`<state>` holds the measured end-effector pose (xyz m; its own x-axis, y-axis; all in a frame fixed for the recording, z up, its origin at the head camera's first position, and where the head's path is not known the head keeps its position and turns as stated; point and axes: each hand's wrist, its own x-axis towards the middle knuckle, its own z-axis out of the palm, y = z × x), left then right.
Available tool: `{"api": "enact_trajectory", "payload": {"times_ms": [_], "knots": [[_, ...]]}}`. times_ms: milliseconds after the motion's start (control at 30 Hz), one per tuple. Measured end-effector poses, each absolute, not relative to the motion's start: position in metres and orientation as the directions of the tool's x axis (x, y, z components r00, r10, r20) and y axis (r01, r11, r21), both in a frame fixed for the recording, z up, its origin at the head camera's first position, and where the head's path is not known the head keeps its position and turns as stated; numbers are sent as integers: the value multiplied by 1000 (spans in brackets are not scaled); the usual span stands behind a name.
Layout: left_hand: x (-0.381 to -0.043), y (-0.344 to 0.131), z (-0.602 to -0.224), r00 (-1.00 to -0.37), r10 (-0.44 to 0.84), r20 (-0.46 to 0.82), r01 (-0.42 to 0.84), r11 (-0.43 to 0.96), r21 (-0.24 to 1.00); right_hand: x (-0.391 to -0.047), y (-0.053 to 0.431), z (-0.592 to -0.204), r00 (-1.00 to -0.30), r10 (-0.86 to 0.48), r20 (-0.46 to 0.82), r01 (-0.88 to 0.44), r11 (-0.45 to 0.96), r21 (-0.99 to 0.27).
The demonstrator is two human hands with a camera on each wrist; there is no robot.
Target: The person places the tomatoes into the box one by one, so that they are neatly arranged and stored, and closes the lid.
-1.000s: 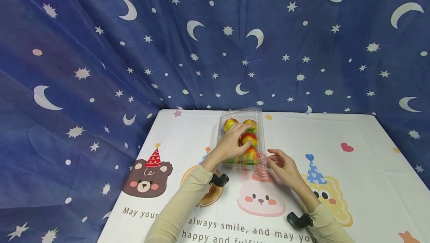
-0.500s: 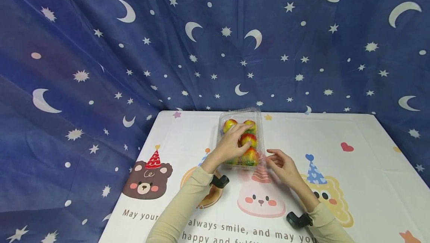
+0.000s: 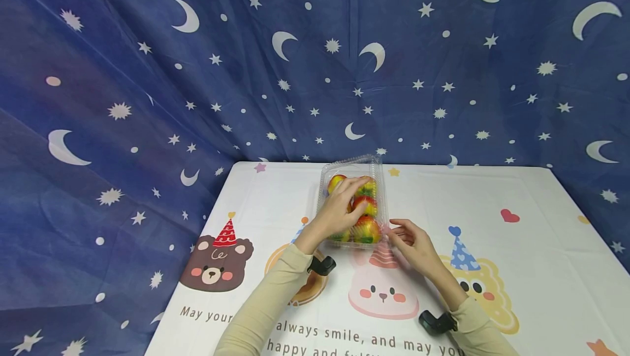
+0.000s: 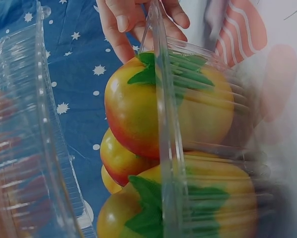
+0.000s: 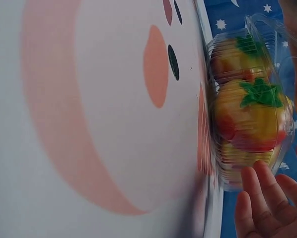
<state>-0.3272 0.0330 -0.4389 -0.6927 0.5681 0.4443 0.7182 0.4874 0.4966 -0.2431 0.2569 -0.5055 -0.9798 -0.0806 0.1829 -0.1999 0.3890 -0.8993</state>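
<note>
A clear plastic clamshell box (image 3: 385, 203) stands near the table's back edge. Inside lie several red-and-yellow fruits (image 3: 366, 229) with green leafy tops, persimmon-like in shape. My left hand (image 3: 336, 214) lies over the top of the box, fingers spread toward the back. In the left wrist view, the ribbed lid (image 4: 19, 99) stands apart from the base's rim (image 4: 164, 99), leaving a gap. Beside the front right corner is my right hand (image 3: 415, 244), its fingertips at the box's edge. The right wrist view shows its fingers (image 5: 270, 193) extended, near the box's side; contact is hard to tell.
A white tablecloth (image 3: 541, 246) with printed cartoon animals and lettering covers the table. Behind it hangs a blue curtain (image 3: 315, 71) with moons and stars. A black wrist camera (image 3: 322, 264) sits on the left wrist, another camera (image 3: 437, 323) on the right.
My right hand has shifted slightly left, closer to the box's corner. The back edge of the plastic has risen a little. My left hand stays nearly still.
</note>
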Motion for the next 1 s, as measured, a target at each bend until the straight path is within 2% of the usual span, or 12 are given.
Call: {"api": "enact_trajectory", "payload": {"times_ms": [300,533,800,1000], "knots": [[-327,36,-441,-703,571,423,708,509,490,-242,258,-502,-968,-86,235,-250,385,-888],[-328,38,-445,-705,585,400,705,523,479,-232,252,-477,-970,-72,232,-242,363,-900],[-328,40,-446,-700,601,387,710,524,471,-242,262,-500,-971,-65,229,-237,361,-902],[-328,42,-447,-691,615,380,717,519,465,-244,264,-503,-972,-63,226,-234,316,-920]]}}
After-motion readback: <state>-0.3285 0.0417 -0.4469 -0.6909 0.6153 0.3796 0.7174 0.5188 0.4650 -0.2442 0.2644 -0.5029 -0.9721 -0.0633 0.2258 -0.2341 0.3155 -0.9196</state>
